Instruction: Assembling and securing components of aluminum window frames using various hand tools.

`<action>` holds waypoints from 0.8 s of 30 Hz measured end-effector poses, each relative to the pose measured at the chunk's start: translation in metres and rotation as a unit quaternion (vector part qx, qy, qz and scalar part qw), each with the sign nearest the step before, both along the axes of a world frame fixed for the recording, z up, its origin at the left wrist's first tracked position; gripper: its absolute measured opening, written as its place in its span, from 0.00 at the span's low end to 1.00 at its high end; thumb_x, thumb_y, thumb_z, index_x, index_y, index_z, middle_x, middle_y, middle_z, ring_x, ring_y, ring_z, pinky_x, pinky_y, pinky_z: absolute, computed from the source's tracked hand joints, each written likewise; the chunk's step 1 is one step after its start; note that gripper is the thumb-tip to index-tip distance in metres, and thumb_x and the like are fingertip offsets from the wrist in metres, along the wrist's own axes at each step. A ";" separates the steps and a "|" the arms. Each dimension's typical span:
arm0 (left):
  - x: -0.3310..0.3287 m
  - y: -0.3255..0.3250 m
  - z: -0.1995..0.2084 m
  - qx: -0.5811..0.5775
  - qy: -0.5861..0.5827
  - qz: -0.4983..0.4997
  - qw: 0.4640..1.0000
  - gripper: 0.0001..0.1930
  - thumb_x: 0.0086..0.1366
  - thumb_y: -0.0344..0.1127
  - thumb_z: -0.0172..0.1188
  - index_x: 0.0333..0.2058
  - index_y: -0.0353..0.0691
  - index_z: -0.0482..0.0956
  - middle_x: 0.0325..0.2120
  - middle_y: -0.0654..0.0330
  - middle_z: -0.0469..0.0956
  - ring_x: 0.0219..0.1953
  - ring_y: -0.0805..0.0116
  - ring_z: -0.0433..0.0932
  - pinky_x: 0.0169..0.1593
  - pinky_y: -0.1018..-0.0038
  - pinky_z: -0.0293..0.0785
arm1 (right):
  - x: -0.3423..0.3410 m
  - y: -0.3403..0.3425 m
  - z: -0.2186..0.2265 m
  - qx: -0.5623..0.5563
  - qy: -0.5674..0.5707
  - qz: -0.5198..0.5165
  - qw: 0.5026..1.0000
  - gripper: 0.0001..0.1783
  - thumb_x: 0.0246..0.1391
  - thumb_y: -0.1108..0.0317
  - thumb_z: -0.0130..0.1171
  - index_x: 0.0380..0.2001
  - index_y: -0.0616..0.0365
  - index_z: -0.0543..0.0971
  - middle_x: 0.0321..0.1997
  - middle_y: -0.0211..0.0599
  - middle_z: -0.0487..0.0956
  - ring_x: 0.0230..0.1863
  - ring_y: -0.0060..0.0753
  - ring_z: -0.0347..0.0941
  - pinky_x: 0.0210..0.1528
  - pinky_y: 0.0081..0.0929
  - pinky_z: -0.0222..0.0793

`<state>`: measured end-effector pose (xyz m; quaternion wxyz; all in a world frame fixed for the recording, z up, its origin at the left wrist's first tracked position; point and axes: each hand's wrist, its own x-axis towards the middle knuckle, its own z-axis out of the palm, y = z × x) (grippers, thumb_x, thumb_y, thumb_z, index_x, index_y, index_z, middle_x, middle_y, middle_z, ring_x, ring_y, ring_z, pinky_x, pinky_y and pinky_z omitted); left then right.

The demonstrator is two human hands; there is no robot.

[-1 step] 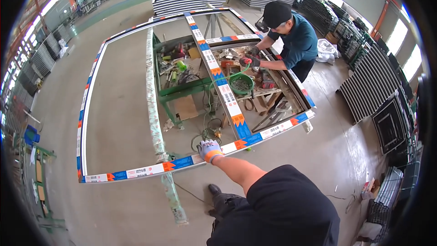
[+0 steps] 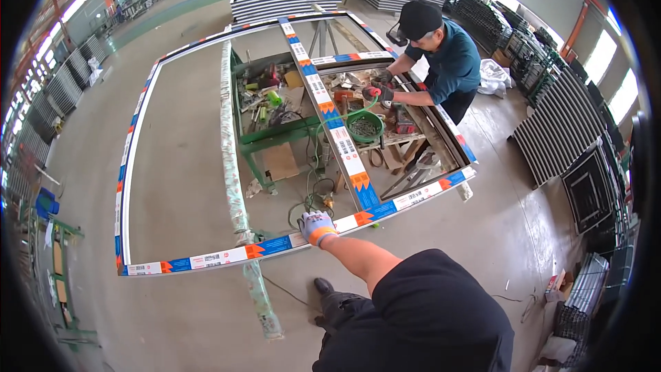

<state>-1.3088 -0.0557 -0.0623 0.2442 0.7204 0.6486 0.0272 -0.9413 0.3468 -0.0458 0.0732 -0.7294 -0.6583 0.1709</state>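
Observation:
My right hand point(image 2: 317, 225), in a grey and orange glove, grips the near bar of a large window frame point(image 2: 227, 257). Its fingers go over the bar, and their tips are partly hidden. The frame lies flat, covered in white, blue and orange protective film, with a crossbar point(image 2: 337, 131) running away from me. My left hand is out of view. Across the frame, a co-worker in a dark cap and teal shirt point(image 2: 456, 62) bends over its right part. The co-worker's gloved hands hold a red tool point(image 2: 375, 91) with a green hose.
A film-wrapped support beam point(image 2: 233, 151) runs under the frame. Below the crossbar stand a green bench point(image 2: 282, 131) with scattered tools and a green bowl point(image 2: 365, 139) of small metal parts. A hose point(image 2: 311, 196) trails on the floor. Striped panel stacks point(image 2: 561, 131) stand at the right.

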 end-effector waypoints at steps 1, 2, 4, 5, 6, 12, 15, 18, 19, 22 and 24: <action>-0.003 -0.008 -0.011 -0.027 0.019 -0.020 0.999 0.15 0.65 0.43 0.49 0.39 0.41 0.80 0.37 0.53 0.81 0.36 0.53 0.79 0.36 0.60 0.75 | -0.001 0.003 -0.002 -0.009 -0.004 -0.001 1.000 0.19 0.62 0.53 0.46 0.40 0.56 0.77 0.42 0.46 0.81 0.48 0.47 0.75 0.51 0.43 0.65; -0.007 -0.016 -0.020 -0.054 0.040 -0.041 0.997 0.15 0.64 0.43 0.50 0.39 0.41 0.80 0.37 0.53 0.80 0.36 0.53 0.79 0.36 0.61 0.75 | -0.001 0.006 0.000 -0.013 -0.004 0.000 1.000 0.19 0.62 0.53 0.46 0.40 0.56 0.77 0.42 0.46 0.81 0.48 0.47 0.75 0.51 0.43 0.65; -0.016 -0.029 -0.040 -0.105 0.081 -0.090 0.987 0.14 0.62 0.42 0.52 0.37 0.41 0.80 0.36 0.53 0.80 0.36 0.53 0.79 0.36 0.62 0.75 | 0.000 0.014 0.008 -0.008 -0.001 0.003 1.000 0.19 0.61 0.54 0.45 0.40 0.57 0.77 0.42 0.47 0.81 0.48 0.47 0.75 0.52 0.43 0.65; -0.020 -0.032 -0.051 -0.130 0.102 -0.116 0.979 0.13 0.61 0.42 0.52 0.37 0.41 0.80 0.36 0.52 0.80 0.35 0.54 0.79 0.36 0.62 0.74 | 0.001 0.015 0.005 -0.011 -0.002 -0.001 1.000 0.19 0.61 0.54 0.45 0.40 0.57 0.77 0.42 0.47 0.81 0.48 0.47 0.75 0.52 0.43 0.65; -0.025 -0.036 -0.062 -0.154 0.122 -0.143 0.970 0.13 0.60 0.42 0.53 0.36 0.41 0.80 0.36 0.52 0.79 0.35 0.54 0.79 0.36 0.63 0.74 | 0.001 0.015 0.001 -0.019 0.005 -0.003 1.000 0.19 0.61 0.55 0.45 0.41 0.57 0.78 0.42 0.47 0.81 0.49 0.47 0.75 0.52 0.42 0.65; -0.046 -0.032 -0.149 -0.286 0.242 -0.292 0.880 0.11 0.54 0.40 0.58 0.33 0.41 0.79 0.34 0.52 0.78 0.35 0.56 0.78 0.36 0.66 0.73 | 0.004 0.019 -0.005 -0.030 0.020 -0.020 0.999 0.18 0.59 0.59 0.44 0.41 0.58 0.78 0.45 0.49 0.80 0.50 0.49 0.74 0.55 0.42 0.65; -0.050 -0.011 -0.192 -0.344 0.300 -0.357 0.815 0.10 0.51 0.39 0.60 0.31 0.41 0.79 0.33 0.52 0.77 0.35 0.57 0.78 0.36 0.68 0.72 | 0.005 0.018 0.001 -0.031 0.021 -0.017 0.999 0.18 0.59 0.59 0.44 0.42 0.58 0.78 0.45 0.50 0.80 0.51 0.49 0.74 0.55 0.42 0.65; -0.038 0.001 -0.235 -0.378 0.335 -0.400 0.765 0.10 0.49 0.39 0.62 0.30 0.42 0.79 0.33 0.52 0.76 0.35 0.57 0.77 0.36 0.69 0.72 | 0.004 0.018 -0.002 -0.038 0.019 -0.021 0.999 0.18 0.59 0.58 0.44 0.42 0.58 0.78 0.45 0.50 0.80 0.51 0.49 0.74 0.55 0.43 0.65; -0.043 0.000 -0.241 -0.307 0.306 -0.425 0.794 0.10 0.45 0.39 0.62 0.28 0.46 0.78 0.32 0.54 0.76 0.35 0.58 0.77 0.35 0.70 0.72 | 0.005 0.019 -0.005 -0.039 0.017 -0.023 0.999 0.18 0.59 0.58 0.44 0.42 0.58 0.78 0.45 0.50 0.80 0.51 0.49 0.74 0.55 0.43 0.65; -0.055 0.041 -0.230 -0.190 0.354 -0.473 0.784 0.09 0.42 0.39 0.62 0.25 0.50 0.76 0.30 0.57 0.76 0.36 0.59 0.76 0.34 0.68 0.72 | -0.003 0.022 -0.003 -0.057 0.025 -0.012 0.998 0.18 0.59 0.58 0.45 0.42 0.58 0.78 0.45 0.51 0.80 0.51 0.49 0.74 0.55 0.43 0.65; -0.047 0.053 -0.220 -0.205 0.429 -0.473 0.741 0.06 0.54 0.39 0.59 0.33 0.57 0.81 0.36 0.64 0.78 0.47 0.65 0.77 0.42 0.66 0.76 | 0.002 0.022 -0.003 -0.043 0.018 -0.021 0.999 0.18 0.59 0.57 0.45 0.41 0.58 0.78 0.45 0.51 0.80 0.51 0.50 0.74 0.55 0.43 0.65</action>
